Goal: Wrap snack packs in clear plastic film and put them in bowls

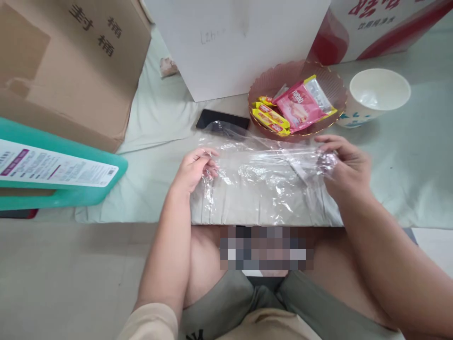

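Observation:
A clear plastic bag (pixel 262 177) stretches between my two hands, just over the front part of the cloth-covered table. My left hand (pixel 198 170) pinches its left side, thumb against fingers. At the other end my right hand (pixel 345 165) grips a bunched part of the plastic. The film is creased and shiny, and the cloth shows through it. Beyond the bag, a black phone (pixel 222 120) lies flat, its near edge partly behind the film. A pink scalloped bowl (pixel 260 82) holds a pink wafer packet (pixel 299 106) and yellow snack packets (pixel 271 118).
Right of the bowl stands a white patterned paper cup (pixel 378 94). White box (pixel 240 47) and red-and-white carton (pixel 382 33) line the back. At left are a brown cardboard box (pixel 81 80) and a green bottle (pixel 99 189). The table cloth (pixel 406 179) ends near my lap.

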Motion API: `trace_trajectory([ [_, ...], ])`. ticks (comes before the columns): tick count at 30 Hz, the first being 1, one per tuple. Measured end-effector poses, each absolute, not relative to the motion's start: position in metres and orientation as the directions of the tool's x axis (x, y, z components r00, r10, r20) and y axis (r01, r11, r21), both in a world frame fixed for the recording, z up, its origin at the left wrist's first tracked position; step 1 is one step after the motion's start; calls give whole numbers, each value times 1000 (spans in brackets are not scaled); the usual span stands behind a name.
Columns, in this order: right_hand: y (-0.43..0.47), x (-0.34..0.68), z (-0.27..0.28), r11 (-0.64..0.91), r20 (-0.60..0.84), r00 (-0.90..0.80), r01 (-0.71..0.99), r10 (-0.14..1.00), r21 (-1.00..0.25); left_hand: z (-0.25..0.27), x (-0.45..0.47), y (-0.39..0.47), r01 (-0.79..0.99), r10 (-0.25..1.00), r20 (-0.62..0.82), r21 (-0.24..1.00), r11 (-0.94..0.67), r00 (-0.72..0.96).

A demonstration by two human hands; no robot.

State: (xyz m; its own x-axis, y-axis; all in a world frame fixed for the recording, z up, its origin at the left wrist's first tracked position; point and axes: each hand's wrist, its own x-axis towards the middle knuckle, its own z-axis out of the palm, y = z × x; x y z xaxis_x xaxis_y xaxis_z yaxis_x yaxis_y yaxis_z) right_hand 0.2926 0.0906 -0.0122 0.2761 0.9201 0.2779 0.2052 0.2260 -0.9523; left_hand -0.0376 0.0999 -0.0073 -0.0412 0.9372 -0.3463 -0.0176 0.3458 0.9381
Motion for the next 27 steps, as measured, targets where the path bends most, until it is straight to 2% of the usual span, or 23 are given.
trace_trajectory([
  [1, 91, 292, -12, 253, 301, 335, 180, 893, -951, -8, -37, 101, -30, 940, -336, 942, 335, -62],
  [3, 91, 290, -9, 299, 281, 418, 24, 864, -954, -7, -36, 101, -94, 952, -293, 954, 285, -89],
  [6, 88, 289, -4, 225, 166, 356, -132, 920, -965, -4, -34, 99, -173, 969, -234, 961, 217, -86],
  [8, 86, 289, -1, 139, 109, 273, -91, 956, -986, -4, -33, 98, -180, 979, -194, 967, 180, -66],
  [10, 86, 290, 1, 119, 99, 285, -52, 953, -992, -5, -33, 98, -159, 987, -150, 977, 139, -56],
  [16, 92, 295, -1, 197, 111, 442, -154, 890, -968, -16, -34, 99, 37, 1000, 10, 999, -10, 4],
  [19, 97, 299, -8, 259, 156, 477, -158, 865, -953, -18, -34, 101, 120, 998, 54, 992, -49, -43],
  [23, 101, 304, -16, 259, 148, 487, -170, 861, -951, -13, -32, 106, -21, 989, 33, 999, -36, -148],
  [25, 102, 305, -17, 219, 105, 490, -182, 865, -958, -11, -32, 108, -98, 989, -58, 994, 45, -136],
  [27, 101, 306, -16, 167, 70, 530, -137, 845, -976, -11, -33, 109, -51, 978, -176, 984, 171, -110],
])
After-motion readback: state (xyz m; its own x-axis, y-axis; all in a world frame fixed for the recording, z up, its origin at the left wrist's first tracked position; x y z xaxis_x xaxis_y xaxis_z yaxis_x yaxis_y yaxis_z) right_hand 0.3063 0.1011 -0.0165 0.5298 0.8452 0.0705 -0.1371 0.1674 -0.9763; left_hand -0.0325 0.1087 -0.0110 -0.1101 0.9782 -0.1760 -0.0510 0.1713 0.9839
